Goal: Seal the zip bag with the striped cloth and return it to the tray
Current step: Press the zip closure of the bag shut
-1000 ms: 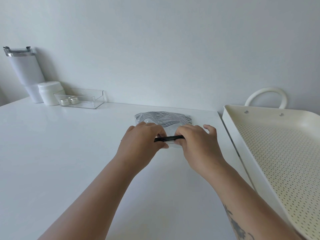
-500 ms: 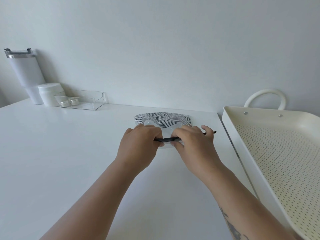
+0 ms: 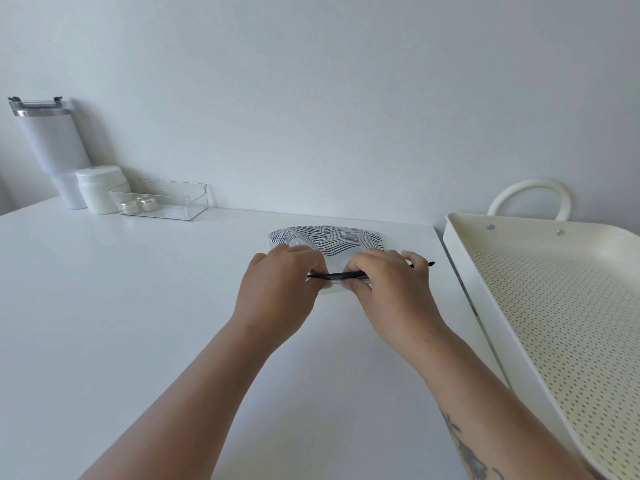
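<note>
A clear zip bag [image 3: 341, 263] lies flat on the white table [image 3: 138, 323], with a black-and-white striped cloth [image 3: 329, 239] folded inside at its far end. The bag's black zip strip [image 3: 334, 275] runs along the near edge. My left hand [image 3: 282, 289] pinches the left part of the strip. My right hand [image 3: 391, 289] pinches it just to the right, fingers over the bag's corner. The strip's right tip [image 3: 430, 263] pokes out past my right hand. The cream perforated tray [image 3: 554, 323] sits to the right, nothing in it.
A white tumbler [image 3: 52, 150], a white jar [image 3: 100, 188] and a clear plastic bin [image 3: 162, 202] with two small jars stand at the back left against the wall. The tray's looped handle [image 3: 530, 195] rises at its far end.
My right hand has slid a little to the right along the zip strip, and the strip's right tip now shows beyond it. The left hand has stayed almost still.
</note>
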Demonstrator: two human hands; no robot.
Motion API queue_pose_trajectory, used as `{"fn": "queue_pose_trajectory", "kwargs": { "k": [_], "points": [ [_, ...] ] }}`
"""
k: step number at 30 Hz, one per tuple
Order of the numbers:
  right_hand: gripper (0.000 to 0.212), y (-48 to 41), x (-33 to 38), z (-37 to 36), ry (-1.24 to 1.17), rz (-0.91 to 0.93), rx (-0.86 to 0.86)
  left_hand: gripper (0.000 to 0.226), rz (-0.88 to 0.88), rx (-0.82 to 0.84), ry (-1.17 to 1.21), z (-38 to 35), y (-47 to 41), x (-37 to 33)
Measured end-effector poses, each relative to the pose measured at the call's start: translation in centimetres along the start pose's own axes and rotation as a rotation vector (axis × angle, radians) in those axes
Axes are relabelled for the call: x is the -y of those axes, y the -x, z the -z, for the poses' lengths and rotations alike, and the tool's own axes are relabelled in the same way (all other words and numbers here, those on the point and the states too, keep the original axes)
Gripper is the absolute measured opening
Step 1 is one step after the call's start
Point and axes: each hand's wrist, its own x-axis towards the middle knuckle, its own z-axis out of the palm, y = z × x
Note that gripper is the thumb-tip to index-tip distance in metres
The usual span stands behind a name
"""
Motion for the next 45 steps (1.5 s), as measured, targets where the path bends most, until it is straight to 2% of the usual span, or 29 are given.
{"fn": "queue_pose_trajectory", "kwargs": {
  "k": [7,11,13,21,30,33,35,38,40,42,45],
  "points": [
    [0.01,0.0,0.2,0.2,0.021,0.019,-0.013,0.005,-0.005,0.043,0.055,0.3,0.1,0.2],
    [0.009,0.0,0.1,0.2,0.02,0.017,-0.006,0.02,-0.028,0.091,0.083,0.5,0.1,0.3],
    [0.01,0.0,0.1,0.1,0.014,0.019,0.001,0.007,-0.038,0.097,0.043,0.4,0.1,0.1],
    [0.004,0.2,0.1,0.3,-0.034,0.018,-0.029,0.01,-0.029,0.037,0.01,0.2,0.0,0.0],
    [0.018,0.0,-0.7,0.3,-0.033,-0.046,-0.041,0.004,0.016,0.057,-0.003,1.1,-0.2,1.4],
    [0.013,0.1,-0.6,0.4,-0.012,-0.059,-0.006,0.011,0.035,0.054,-0.017,1.1,-0.2,1.4],
    [0.002,0.3,-0.2,0.5,0.01,-0.037,0.027,0.012,0.061,0.027,-0.008,0.9,-0.3,1.3],
    [0.014,0.4,0.4,0.5,0.011,0.006,0.05,0.01,0.065,0.032,-0.012,0.7,-0.3,1.2],
    [0.003,0.3,0.8,0.3,0.035,0.032,0.033,0.008,0.038,0.055,-0.02,0.5,-0.2,0.8],
    [0.01,0.2,0.9,0.0,0.045,0.028,0.011,0.002,0.008,0.061,-0.018,0.7,-0.1,0.7],
    [0.014,0.0,0.3,0.0,0.019,0.009,-0.009,0.011,0.002,0.072,0.014,1.1,-0.1,1.2]
  ]
}}
